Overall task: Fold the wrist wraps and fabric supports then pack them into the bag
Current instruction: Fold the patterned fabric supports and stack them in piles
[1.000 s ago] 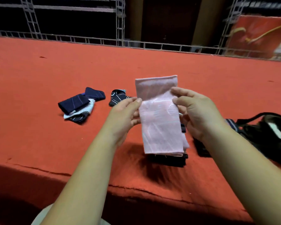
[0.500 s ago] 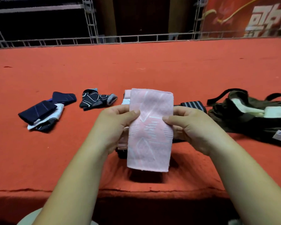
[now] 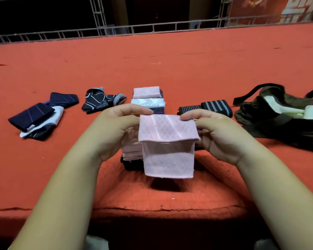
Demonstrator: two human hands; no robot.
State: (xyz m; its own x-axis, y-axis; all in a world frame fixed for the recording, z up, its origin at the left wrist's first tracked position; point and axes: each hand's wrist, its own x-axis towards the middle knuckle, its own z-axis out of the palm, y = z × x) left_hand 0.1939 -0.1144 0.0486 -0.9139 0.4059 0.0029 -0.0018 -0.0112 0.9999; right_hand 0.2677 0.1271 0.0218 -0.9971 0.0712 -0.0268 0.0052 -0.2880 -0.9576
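Note:
I hold a pink fabric support (image 3: 168, 150) in the air above the red surface, its top half folded down toward me. My left hand (image 3: 116, 130) pinches its left edge and my right hand (image 3: 217, 134) pinches its right edge. Behind it lies a stack of folded pieces, pink (image 3: 146, 92) on top and white and dark ones below. Two striped dark wraps (image 3: 215, 107) lie to the right. A dark olive bag (image 3: 282, 120) sits open at the far right with white fabric inside. More pink and dark pieces lie under my hands, partly hidden.
A black patterned support (image 3: 102, 101) lies left of centre. A pile of navy and white supports (image 3: 42, 114) lies at the far left. The red carpeted surface (image 3: 152, 60) ends at a front edge (image 3: 152, 208) near me. A metal truss rail (image 3: 152, 27) runs along the back.
The pink support was held flat and full length; now its upper half is folded over toward me. The view has shifted, bringing the bag and stack fully into sight.

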